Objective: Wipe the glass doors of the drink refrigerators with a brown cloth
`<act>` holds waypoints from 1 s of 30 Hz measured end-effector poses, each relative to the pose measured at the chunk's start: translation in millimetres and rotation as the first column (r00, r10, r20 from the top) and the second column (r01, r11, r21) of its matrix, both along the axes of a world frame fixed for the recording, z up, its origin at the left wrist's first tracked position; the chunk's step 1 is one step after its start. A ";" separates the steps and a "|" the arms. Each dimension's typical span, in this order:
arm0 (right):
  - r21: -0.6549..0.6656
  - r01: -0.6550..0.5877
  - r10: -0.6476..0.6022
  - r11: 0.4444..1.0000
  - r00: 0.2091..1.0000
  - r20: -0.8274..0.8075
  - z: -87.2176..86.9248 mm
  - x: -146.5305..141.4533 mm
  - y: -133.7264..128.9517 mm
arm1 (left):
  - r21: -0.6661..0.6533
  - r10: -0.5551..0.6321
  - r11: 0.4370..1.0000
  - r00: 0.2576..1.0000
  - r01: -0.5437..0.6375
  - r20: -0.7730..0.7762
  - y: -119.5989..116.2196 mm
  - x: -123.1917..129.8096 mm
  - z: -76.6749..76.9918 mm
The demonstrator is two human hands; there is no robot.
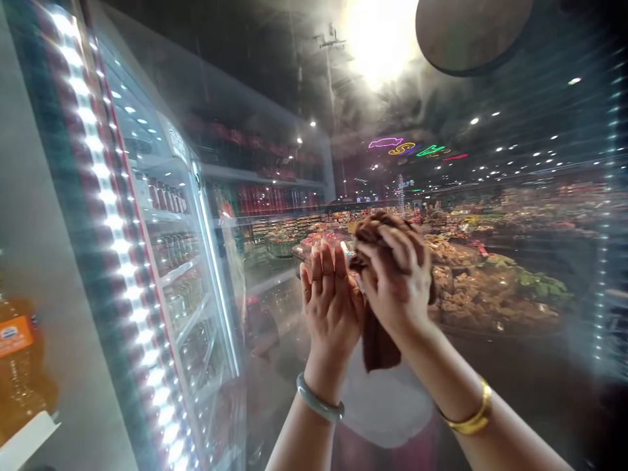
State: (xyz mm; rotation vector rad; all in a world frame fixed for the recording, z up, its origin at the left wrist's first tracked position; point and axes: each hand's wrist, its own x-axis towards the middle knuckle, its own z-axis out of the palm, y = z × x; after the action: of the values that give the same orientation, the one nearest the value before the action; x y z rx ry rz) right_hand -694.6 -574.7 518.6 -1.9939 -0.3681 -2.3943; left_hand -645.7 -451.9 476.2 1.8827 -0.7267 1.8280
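"Where's the cloth [381,347] from where you're standing?"

"Up at the glass [279,399], under the right hand [400,288]. The fingers are bent over it, bunching it at the top, and a brown tail hangs below the palm. That hand's a bit blurred."

"And the left hand [333,311]?"

"Just beside it, fingers straight and pointing up, palm toward the glass. It has hold of nothing. Whether the palm fully touches, I can't tell from here."

"I see a bangle [320,399] on that wrist."

"Yes, greyish, and a gold bracelet [471,418] on the other arm."

"What's that glare on the left?"

"A light strip [118,229], slanting down. Past its lower left there's a bottle [19,373] of something orange. Through the glass, well off to the right, you can see heaped goods [495,301]."
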 end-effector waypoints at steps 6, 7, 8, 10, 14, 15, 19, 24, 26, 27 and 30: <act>-0.086 -0.066 0.061 0.994 0.996 -0.058 -33.6 -10.2 -18.2 | 0.021 0.014 1.000 1.000 -0.014 -0.004 1.7 0.6 -6.7; -0.063 -0.041 0.039 0.997 0.998 -0.041 -36.5 -12.0 -29.4 | 0.020 0.018 1.000 1.000 -0.018 -0.010 0.5 -0.2 -7.8; -0.018 -0.016 0.016 1.000 1.000 -0.011 -36.8 -12.9 -38.6 | 0.008 0.022 1.000 1.000 -0.022 -0.014 -1.9 -1.5 -9.1; 0.098 0.020 -0.025 0.995 0.998 0.051 -31.2 -11.9 -45.9 | -0.049 0.029 0.998 0.999 -0.030 -0.026 -10.8 -5.3 -13.4; 0.075 0.005 -0.006 0.997 1.000 0.020 -21.3 -8.9 -24.3 | -0.167 0.046 0.984 0.993 -0.064 -0.106 -36.4 -15.6 -29.5; 0.024 -0.018 0.018 1.000 1.000 -0.008 -24.3 -10.2 -20.1 | -0.162 0.049 0.984 0.992 -0.068 -0.119 -41.2 -17.7 -34.0; -0.018 -0.037 0.036 0.999 0.999 -0.029 -53.5 -23.3 -41.1 | -0.114 0.031 0.993 0.994 -0.043 -0.104 -46.8 -22.2 -43.3; 0.205 0.033 -0.053 0.978 0.994 0.097 -57.1 -30.3 -81.1 | -0.167 0.018 0.985 0.993 -0.038 -0.120 -54.4 -28.9 -40.1; 0.232 0.024 -0.044 0.972 0.995 0.085 -47.0 -28.1 -75.7 | -0.149 0.010 0.988 0.993 -0.028 -0.117 -65.4 -33.6 -41.9; 0.206 0.023 -0.035 0.978 0.998 0.056 -44.1 -27.2 -70.8 | -0.125 0.004 0.992 0.994 -0.017 -0.106 -71.4 -36.0 -43.7; 0.053 0.007 -0.006 0.999 1.000 -0.021 -52.9 -29.0 -65.2 | -0.044 0.002 0.999 0.998 -0.005 -0.070 -85.2 -41.9 -49.8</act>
State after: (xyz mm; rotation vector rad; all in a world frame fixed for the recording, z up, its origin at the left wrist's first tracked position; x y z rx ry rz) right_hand -723.6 -640.0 465.7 -1.9996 -0.2950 -2.3584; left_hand -687.6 -537.1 426.5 1.9102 -0.6547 1.7560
